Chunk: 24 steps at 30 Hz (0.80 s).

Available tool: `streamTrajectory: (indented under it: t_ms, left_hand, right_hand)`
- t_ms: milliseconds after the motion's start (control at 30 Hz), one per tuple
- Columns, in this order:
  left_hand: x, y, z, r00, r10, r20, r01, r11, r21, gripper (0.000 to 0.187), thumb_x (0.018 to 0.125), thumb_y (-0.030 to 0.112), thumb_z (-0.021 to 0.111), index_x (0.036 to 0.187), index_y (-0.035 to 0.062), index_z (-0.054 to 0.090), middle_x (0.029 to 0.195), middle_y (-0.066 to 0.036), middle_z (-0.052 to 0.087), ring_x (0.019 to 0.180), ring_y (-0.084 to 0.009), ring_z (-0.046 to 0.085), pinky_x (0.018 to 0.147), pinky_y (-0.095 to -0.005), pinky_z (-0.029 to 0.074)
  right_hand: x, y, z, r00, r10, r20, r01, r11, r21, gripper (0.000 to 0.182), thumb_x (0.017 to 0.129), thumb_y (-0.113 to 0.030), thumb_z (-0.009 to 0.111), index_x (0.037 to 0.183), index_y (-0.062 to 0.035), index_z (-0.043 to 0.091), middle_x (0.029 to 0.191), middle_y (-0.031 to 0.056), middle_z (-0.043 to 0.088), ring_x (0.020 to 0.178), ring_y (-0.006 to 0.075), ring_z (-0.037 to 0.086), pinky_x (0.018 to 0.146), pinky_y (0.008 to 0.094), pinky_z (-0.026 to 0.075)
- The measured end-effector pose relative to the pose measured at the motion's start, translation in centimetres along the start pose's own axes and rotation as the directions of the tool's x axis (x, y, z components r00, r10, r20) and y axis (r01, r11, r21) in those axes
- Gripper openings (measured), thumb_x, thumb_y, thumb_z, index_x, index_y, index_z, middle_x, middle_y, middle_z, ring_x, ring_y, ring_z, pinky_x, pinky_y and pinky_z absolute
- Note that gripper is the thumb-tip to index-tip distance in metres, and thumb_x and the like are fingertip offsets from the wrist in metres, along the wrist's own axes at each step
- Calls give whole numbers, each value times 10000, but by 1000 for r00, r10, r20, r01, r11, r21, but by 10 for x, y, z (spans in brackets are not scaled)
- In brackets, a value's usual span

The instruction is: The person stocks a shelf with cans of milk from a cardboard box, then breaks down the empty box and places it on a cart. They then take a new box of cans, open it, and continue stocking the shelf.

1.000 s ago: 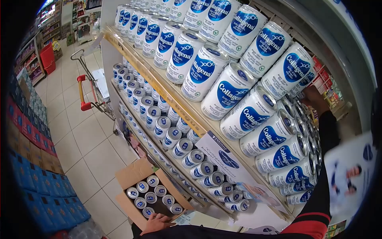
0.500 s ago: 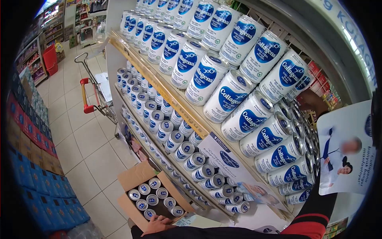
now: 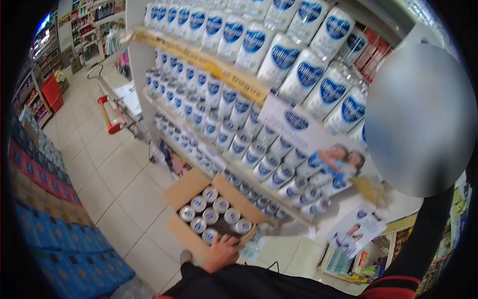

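Note:
My left hand (image 3: 223, 254) is at the near edge of an open cardboard box (image 3: 180, 230), fingers curled over its rim beside the closest cans. Inside the box stand several white cans (image 3: 210, 215) with silver tops and blue marks, with a dark gap among them. My right arm (image 3: 434, 234), in a black sleeve with red stripes, reaches up along the right side. A large blurred patch covers its hand, so its fingers and anything in them are hidden. Left of that patch, white Collagena cans (image 3: 304, 74) with blue labels fill the upper shelf.
Lower shelves hold rows of smaller cans (image 3: 213, 124). A promotional card (image 3: 294, 119) hangs on the shelf edge; another card (image 3: 356, 231) is lower right. A cart with a red handle (image 3: 113, 128) stands in the tiled aisle (image 3: 107, 187). Blue cartons (image 3: 69, 269) are stacked left.
The view has shifted, with the box and left hand now higher and further right in it. The right arm appears further right, and a blurred patch now hides its hand.

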State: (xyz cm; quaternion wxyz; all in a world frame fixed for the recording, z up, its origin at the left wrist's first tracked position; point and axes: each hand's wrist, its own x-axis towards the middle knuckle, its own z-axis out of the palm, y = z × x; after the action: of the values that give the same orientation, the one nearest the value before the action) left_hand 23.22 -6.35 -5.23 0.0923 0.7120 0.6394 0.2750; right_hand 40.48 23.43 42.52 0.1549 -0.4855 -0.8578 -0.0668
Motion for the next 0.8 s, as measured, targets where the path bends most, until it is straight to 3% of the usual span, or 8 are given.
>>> streamTrajectory:
  t_ms: [267, 333, 400, 433, 533, 600, 700, 800]
  left_hand:
    - [-37, -15, -22, 967, 106, -234, -150, 972, -182, 323, 600, 98, 591, 919, 146, 577, 959, -22, 513, 927, -209, 465, 765, -338, 367]
    - [-62, -26, -36, 964, 27, -265, -84, 975, -207, 334, 602, 72, 581, 928, 145, 584, 984, -56, 514, 938, -237, 466, 743, -359, 377]
    - [-84, -38, -50, 967, 1, -253, -44, 985, -164, 338, 603, 73, 580, 933, 147, 584, 992, -58, 510, 942, -244, 464, 752, -367, 372]
    - [-94, -44, -55, 968, -31, -250, -1, 992, -126, 343, 605, 73, 580, 939, 149, 585, 1001, -60, 507, 945, -251, 462, 761, -376, 366]
    - [-118, -59, -69, 971, -47, -234, 21, 993, -113, 341, 611, 83, 577, 947, 146, 584, 1032, -69, 491, 970, -268, 438, 813, -399, 341]
    - [-131, -64, -79, 971, -55, -234, 32, 995, -99, 340, 614, 85, 575, 949, 145, 581, 1037, -73, 488, 978, -276, 428, 829, -403, 333]
    - [-152, -79, -93, 969, -139, -203, 127, 989, -72, 356, 616, 89, 569, 966, 155, 577, 1042, -86, 486, 976, -303, 415, 828, -411, 340]
    - [-176, -104, -89, 955, -227, -189, 208, 971, -119, 345, 620, 105, 580, 960, 159, 581, 1040, -104, 482, 975, -319, 410, 841, -428, 333]
  right_hand:
    - [-116, -73, 2, 962, -194, -194, 173, 978, -117, 209, 776, -205, 586, 813, -6, 534, 603, 24, 504, 591, 123, 484, 552, 246, 391]
    - [-165, -118, 6, 997, -28, -72, 9, 968, -252, 192, 746, -166, 619, 729, 6, 535, 635, 51, 531, 559, 107, 454, 503, 256, 347]
    - [-206, -177, 23, 993, 101, 54, -107, 986, 128, 133, 728, -119, 601, 673, -10, 548, 566, 80, 551, 492, 136, 516, 473, 245, 392]
    - [-223, -192, 40, 996, -65, 57, 50, 969, 243, 129, 731, -125, 601, 676, -19, 552, 574, 79, 549, 513, 131, 540, 476, 252, 407]
    - [-252, -221, 139, 947, -275, 169, 130, 803, 581, 177, 721, -186, 628, 747, -36, 538, 617, 69, 557, 545, 146, 539, 517, 274, 426]
    - [-262, -229, 241, 875, -282, 394, -114, 671, 732, 260, 721, -264, 645, 785, -33, 542, 631, 61, 555, 582, 152, 540, 522, 285, 423]
    - [-278, -226, 378, 844, -153, 514, -298, 663, 687, 433, 656, -371, 687, 859, -22, 531, 724, 94, 579, 638, 181, 550, 566, 301, 434]
    - [-289, -222, 437, 918, -167, 359, -95, 788, 608, 504, 595, -418, 720, 851, -21, 544, 747, 118, 585, 664, 229, 563, 596, 325, 442]
